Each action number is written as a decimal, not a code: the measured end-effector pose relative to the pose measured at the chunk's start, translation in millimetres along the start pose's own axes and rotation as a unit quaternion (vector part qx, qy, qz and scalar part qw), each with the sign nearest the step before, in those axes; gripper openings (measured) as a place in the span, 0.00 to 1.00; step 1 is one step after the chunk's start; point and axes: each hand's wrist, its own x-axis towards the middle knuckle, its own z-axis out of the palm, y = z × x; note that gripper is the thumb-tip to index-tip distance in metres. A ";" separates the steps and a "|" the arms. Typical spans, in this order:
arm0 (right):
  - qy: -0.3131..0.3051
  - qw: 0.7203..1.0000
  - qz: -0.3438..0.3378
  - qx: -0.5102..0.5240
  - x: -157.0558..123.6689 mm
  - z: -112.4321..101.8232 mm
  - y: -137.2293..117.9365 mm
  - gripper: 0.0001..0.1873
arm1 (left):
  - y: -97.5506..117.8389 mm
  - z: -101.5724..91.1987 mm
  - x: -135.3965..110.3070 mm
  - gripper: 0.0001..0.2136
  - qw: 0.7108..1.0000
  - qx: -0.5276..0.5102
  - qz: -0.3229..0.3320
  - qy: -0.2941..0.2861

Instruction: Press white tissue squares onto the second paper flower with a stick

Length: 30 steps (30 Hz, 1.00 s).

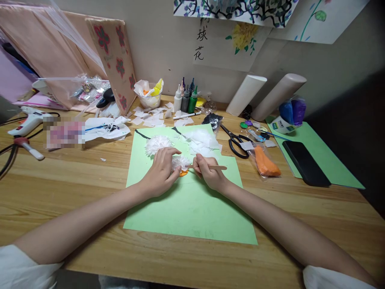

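A sheet of green paper (189, 208) lies on the table under both hands. On it sit two fluffy white tissue-paper shapes: a larger round one (158, 144) at the upper left and a smaller one (181, 162) between my hands. A bit of orange (183, 173) shows at the smaller one's lower edge. My left hand (162, 170) rests over its left side, thumb and fingers apart. Closed around a flat wooden craft stick (219, 167), my right hand (209, 170) brings its tip to that shape's right edge. Loose white tissue (201, 142) lies above.
Black scissors (237, 144), a bag of orange clay (266, 162) and a phone (306, 162) lie on the right. Paint bottles (185, 100), paper scraps (153, 118) and a plastic tub (148, 98) stand behind. A glue gun (28, 120) with cables is at the left.
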 end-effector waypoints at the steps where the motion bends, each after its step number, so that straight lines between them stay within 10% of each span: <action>1: -0.003 1.000 0.003 0.003 0.1 -0.1 0.2 0.26 | 0.0 0.0 0.1 0.14 1.000 0.001 0.000 0.000; 23: -0.055 0.977 -0.156 -0.136 0.0 -5.4 6.1 0.22 | 0.3 -0.3 0.4 0.14 1.000 0.006 0.000 -0.001; 30: 0.092 0.981 -0.145 -0.086 8.0 -27.6 17.7 0.23 | 0.4 0.0 -0.5 0.14 1.000 0.000 0.000 0.004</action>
